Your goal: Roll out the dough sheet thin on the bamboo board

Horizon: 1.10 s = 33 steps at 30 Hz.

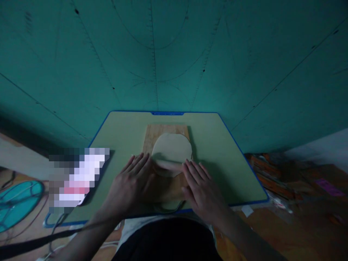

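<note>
A pale, thin sheet of dough (172,145) lies on a wooden cutting board (165,190). Across its near part rests a light rolling pin (169,165). My left hand (132,179) lies over the pin's left end, fingers stretched forward and slightly apart. Over the right end my right hand (199,188) is laid flat in the same way, its thumb toward the middle. Both palms face down, and the ends of the pin are hidden under them.
The board rests on a pale green tabletop (225,156) with a blue rim, against a green marked wall (174,54). A blurred, bright phone-like screen (81,177) stands at the left. A cable runs by my left forearm. Cardboard and clutter (272,177) lie right of the table.
</note>
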Motion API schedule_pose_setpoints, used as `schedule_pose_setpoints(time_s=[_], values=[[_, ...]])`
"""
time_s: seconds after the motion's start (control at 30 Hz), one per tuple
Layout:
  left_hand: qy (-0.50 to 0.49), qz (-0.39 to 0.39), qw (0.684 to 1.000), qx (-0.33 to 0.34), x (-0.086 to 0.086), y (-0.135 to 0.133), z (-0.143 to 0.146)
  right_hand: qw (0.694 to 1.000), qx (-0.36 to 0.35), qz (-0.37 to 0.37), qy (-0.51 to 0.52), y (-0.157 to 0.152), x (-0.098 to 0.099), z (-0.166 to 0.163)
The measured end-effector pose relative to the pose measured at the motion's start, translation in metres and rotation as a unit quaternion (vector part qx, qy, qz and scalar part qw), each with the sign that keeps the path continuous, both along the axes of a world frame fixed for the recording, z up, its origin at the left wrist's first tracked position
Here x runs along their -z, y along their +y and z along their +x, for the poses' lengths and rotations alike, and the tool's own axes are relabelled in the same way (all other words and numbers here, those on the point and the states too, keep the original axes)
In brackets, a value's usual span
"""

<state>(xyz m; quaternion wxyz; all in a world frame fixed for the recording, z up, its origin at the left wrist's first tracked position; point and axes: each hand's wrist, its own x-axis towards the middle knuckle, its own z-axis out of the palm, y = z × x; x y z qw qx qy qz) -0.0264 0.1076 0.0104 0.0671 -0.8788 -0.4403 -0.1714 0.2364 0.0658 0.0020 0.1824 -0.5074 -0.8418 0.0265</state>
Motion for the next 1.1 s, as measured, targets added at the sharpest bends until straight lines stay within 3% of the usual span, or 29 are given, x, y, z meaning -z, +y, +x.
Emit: schedule_pose_setpoints(time_s=[0.17,0.3,0.4,0.63,0.77,0.9,1.1], values=[[0.013,-0.070,0.995,-0.065,-0.016,0.067,0.042,1.000,-0.004,-0.017,-0.013,0.030,-0.003,0.005],[0.007,-0.079,0.993,-0.090,-0.015,0.096,0.063,1.000,-0.007,-0.014,-0.018,0.011,-0.004,0.003],[0.008,-0.073,0.993,-0.089,-0.009,0.084,0.058,1.000,0.003,-0.005,-0.022,-0.014,-0.004,-0.005],[-0.021,-0.066,0.994,-0.082,-0.002,0.014,0.034,1.000,0.008,-0.017,0.017,-0.055,0.003,-0.016],[-0.004,-0.052,0.992,-0.114,0.003,-0.003,0.033,0.999,-0.009,-0.023,0.023,-0.062,-0.005,-0.011],[0.009,-0.054,0.993,-0.105,0.002,0.014,0.035,0.998,0.026,0.009,0.061,-0.024,-0.024,-0.007],[0.016,-0.067,0.995,-0.067,-0.003,0.071,0.046,0.996,0.079,0.020,0.025,0.089,-0.032,-0.020]])
